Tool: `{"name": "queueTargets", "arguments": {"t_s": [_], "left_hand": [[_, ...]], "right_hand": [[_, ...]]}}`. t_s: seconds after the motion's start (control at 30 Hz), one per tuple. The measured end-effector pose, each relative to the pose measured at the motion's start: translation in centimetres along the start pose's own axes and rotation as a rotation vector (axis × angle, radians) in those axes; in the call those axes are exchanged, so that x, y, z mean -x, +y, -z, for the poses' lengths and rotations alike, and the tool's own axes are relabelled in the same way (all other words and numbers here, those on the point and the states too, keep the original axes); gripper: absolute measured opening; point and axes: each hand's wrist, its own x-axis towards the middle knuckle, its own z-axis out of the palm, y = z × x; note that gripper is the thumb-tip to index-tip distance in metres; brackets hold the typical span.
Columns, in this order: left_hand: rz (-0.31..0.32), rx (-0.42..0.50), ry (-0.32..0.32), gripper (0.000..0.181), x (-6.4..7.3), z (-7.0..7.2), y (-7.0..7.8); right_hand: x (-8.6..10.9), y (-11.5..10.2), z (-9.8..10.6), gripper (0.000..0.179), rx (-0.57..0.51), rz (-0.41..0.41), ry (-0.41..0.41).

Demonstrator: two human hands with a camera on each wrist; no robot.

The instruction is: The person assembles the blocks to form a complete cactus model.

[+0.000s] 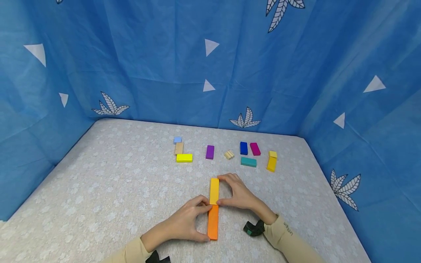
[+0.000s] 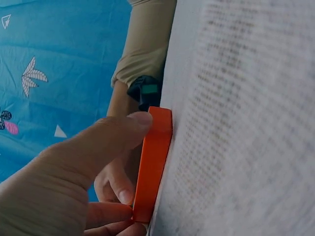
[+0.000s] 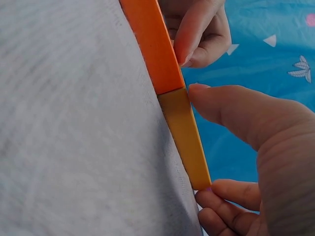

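Note:
An orange block (image 1: 213, 223) and a yellow-orange block (image 1: 214, 190) lie end to end on the table, the orange one nearer to me. My left hand (image 1: 185, 221) grips the orange block lengthwise, thumb at its near end and fingers by the joint. From the other side my right hand (image 1: 240, 193) holds the yellow-orange block, its thumb beside the joint and its fingers at the far end. In the right wrist view the orange block (image 3: 152, 44) meets the yellow-orange block (image 3: 184, 140) at a thin seam. The left wrist view shows the orange block (image 2: 156, 162) flat on the cloth.
Farther back lie a bright yellow block (image 1: 184, 158), a tan block (image 1: 179, 148), a light blue block (image 1: 177, 139), a purple block (image 1: 209, 152), ridged wooden pieces (image 1: 228, 155), a teal block (image 1: 248, 162) and several others. A blue curtain (image 1: 204, 65) surrounds the table.

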Motion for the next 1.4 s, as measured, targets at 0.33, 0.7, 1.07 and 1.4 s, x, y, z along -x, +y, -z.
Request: {"name": "queueTargets", "arguments": {"t_s": [0.33, 0.7, 1.07, 1.4], "left_hand": [[-0.017, -0.071, 0.143, 0.077, -0.4, 0.2, 0.3], [-0.004, -0.075, 0.027, 0.083, -0.5, -0.4, -0.9], [0.000, -0.053, -0.020, 0.079, -0.6, -0.1, -1.3], [0.006, -0.007, -0.025, 0.078, -0.4, -0.2, -1.3]], "right_hand": [[0.0, 0.1, 0.1, 0.077, -0.024, 0.014, 0.004], [0.0, -0.1, 0.6, 0.076, -0.047, 0.022, 0.002], [-2.0, 0.4, 4.3, 0.062, -0.060, 0.009, 0.179], [-7.0, 2.7, 7.7, 0.050, -0.038, -0.053, 0.268]]}}
